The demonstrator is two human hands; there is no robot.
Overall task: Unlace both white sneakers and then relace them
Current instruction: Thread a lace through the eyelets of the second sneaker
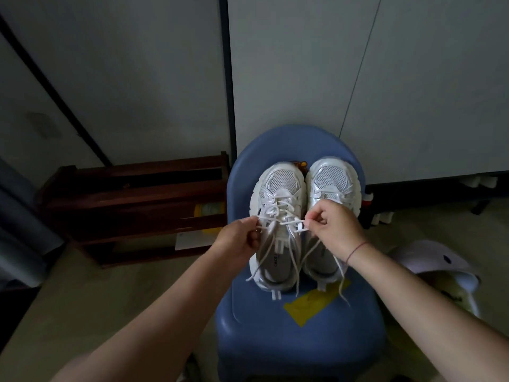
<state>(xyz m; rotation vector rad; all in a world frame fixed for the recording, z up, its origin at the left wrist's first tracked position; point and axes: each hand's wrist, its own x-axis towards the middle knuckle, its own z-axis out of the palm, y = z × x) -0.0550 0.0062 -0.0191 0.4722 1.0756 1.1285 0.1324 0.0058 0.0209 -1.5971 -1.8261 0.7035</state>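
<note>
Two bare forearms reached in from the lower edge, meeting over a blue plastic chair point(275, 340) that served as the worktop. The left hand point(239, 238) held a pinching grip on one end of a white lace point(278, 220), thumb and fingertips pressed together on it at the outer side of the left sneaker point(281, 186). The right hand point(336, 230), with a red string point(356, 249) round its wrist, pinched the same lace at that shoe's inner side, so the lace ran taut between the two grips across the tongue. Loose lace ends trailed over the heels onto the seat. The right sneaker point(333, 175) stood touching the first, partly hidden under the right hand. Both pointed their toes at the chair's backrest; their outer soles came near the seat's side edges, while bare seat lay toward the camera, bearing a yellow patch point(311, 301) just beside the heels. The chair stood on a pale floor point(82, 312) in a dim room, grey wall panels point(289, 78) behind, a dark wooden rack point(132, 199) to the left and a pale lilac object point(435, 260) to the right.
</note>
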